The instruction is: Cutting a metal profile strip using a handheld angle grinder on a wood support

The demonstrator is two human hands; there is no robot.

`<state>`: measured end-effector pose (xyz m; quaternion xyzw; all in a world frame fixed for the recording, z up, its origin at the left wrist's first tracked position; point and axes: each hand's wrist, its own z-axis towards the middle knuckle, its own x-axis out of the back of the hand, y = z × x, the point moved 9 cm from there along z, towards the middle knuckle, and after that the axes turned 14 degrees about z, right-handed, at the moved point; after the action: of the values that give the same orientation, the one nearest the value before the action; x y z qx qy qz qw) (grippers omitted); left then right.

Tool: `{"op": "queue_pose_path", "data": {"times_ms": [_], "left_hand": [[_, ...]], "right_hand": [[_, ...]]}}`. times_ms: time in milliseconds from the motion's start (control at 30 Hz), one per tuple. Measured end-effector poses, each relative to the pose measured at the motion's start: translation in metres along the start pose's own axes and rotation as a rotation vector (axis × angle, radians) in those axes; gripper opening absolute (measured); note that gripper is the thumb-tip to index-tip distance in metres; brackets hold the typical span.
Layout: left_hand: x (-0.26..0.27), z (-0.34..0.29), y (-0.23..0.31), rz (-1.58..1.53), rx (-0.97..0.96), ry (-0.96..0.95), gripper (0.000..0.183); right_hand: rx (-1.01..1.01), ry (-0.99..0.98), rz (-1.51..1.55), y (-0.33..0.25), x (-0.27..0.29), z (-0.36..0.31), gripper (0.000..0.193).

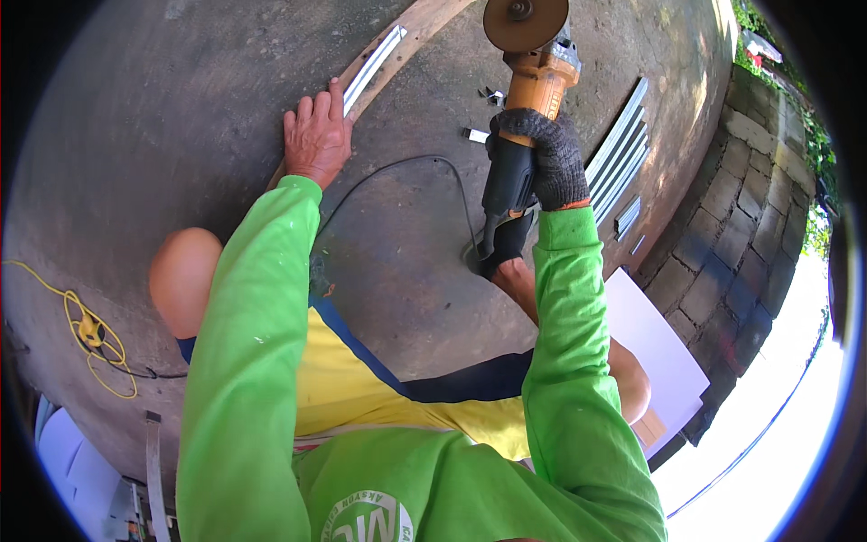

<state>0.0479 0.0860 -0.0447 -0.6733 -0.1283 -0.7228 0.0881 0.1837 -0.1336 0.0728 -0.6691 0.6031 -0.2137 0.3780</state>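
In a dark grey knitted glove, my right hand wraps round an orange and black angle grinder. Its round cutting disc points up and away from me, and I cannot tell whether it spins. My bare left hand presses on a thin silver metal channel, the index finger stretched along its side and the thumb hidden. The channel lies along a wooden board on the ground. A gap separates the grinder from the channel.
A black cord curves across the concrete between my arms. Several metal channels lie to the right, near a block wall. Small metal offcuts sit beside the grinder. A yellow cord lies at left, a white sheet at right.
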Motion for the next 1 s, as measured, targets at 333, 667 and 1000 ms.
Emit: {"op": "queue_pose_path", "data": {"times_ms": [333,667,1000], "left_hand": [[-0.004,0.009,0.005,0.026,-0.009,0.052,0.06],[0.001,0.001,-0.004,-0.078,-0.024,0.17,0.053],[0.009,-0.002,0.005,-0.121,0.023,0.236,0.037]], "right_hand": [[0.111,0.041,-0.073,-0.091,0.02,-0.078,0.037],[0.151,-0.114,-0.287,-0.142,-0.005,-0.097,0.043],[0.098,-0.292,-0.32,-0.109,0.01,-0.024,0.043]]}}
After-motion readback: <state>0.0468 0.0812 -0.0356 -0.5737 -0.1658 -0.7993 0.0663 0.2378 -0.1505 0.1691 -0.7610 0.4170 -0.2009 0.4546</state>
